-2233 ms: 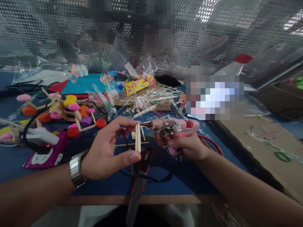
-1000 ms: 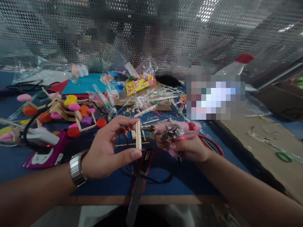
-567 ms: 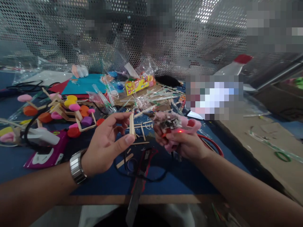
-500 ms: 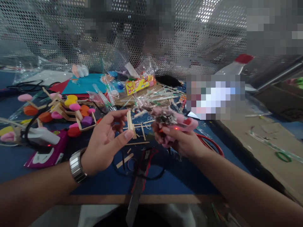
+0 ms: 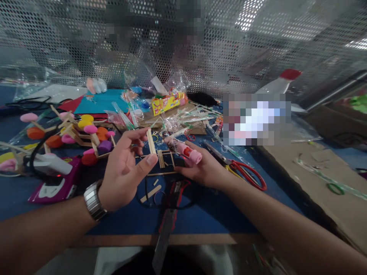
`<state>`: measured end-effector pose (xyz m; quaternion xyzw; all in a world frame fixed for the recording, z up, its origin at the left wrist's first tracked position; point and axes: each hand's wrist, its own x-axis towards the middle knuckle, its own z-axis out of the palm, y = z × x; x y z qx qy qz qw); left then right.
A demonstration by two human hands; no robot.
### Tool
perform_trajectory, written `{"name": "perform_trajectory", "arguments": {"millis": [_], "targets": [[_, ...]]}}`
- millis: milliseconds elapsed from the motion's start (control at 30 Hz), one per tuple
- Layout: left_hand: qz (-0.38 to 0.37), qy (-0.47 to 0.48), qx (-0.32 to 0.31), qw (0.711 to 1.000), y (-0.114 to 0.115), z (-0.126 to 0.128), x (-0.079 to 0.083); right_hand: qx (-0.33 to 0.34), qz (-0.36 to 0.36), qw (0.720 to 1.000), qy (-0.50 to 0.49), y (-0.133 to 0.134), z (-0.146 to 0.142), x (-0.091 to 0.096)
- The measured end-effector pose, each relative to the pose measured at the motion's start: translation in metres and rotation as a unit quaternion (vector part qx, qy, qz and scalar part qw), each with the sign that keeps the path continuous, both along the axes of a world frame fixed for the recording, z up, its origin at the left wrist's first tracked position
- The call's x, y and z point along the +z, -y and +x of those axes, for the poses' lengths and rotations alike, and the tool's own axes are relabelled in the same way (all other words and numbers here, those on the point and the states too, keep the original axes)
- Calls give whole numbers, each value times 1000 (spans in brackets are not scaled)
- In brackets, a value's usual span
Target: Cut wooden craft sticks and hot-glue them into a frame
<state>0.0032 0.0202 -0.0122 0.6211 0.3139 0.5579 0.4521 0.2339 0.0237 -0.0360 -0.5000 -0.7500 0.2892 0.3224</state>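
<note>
My left hand point(image 5: 124, 172) pinches a short bundle of wooden sticks point(image 5: 151, 141) upright between thumb and fingers, just above the blue table point(image 5: 218, 217). A steel watch sits on that wrist. To the right, my right hand point(image 5: 205, 170) rests low near the table with a pink glue gun point(image 5: 189, 152) lying across its fingers, nozzle pointing left toward the bundle. Between the hands a small ladder-like stick frame point(image 5: 165, 158) lies flat on the table, with loose sticks beside it.
Red-handled scissors point(image 5: 245, 173) lie right of my right hand. Stick models with coloured foam caps point(image 5: 86, 133) and a magenta device point(image 5: 56, 189) sit at left. A yellow packet point(image 5: 166, 104), plastic bags, a red-capped bottle point(image 5: 279, 82) and a perforated screen stand behind. Cardboard point(image 5: 309, 168) lies right.
My right hand has dropped to the table and turned the glue gun over, away from the sticks. My left hand lifted the stick bundle slightly up and left. The scissors are now uncovered.
</note>
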Motion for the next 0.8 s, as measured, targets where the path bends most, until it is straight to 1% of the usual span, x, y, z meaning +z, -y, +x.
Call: {"name": "perform_trajectory", "arguments": {"millis": [133,267,367,467,567,667,800], "targets": [[0,-3,-3,1000,1,0,-1,9,-24,999,31,0,-1,3],[-6,-3,-9,1000,0,-1,-3,10,-20,999,48,-2,0,4],[-7,0,-12,1000,0,-1,-3,9,-13,998,62,-3,0,0],[-9,0,-15,1000,0,-1,-3,-13,0,997,78,-4,-1,-5],[-7,1,-17,1000,0,-2,-2,-57,10,991,120,-5,-3,-8],[-6,1,-19,1000,1,-2,-2,-85,3,983,165,-5,-7,-6],[-3,5,-22,1000,1,-1,-1,-85,1,981,172,-3,-9,1]]}}
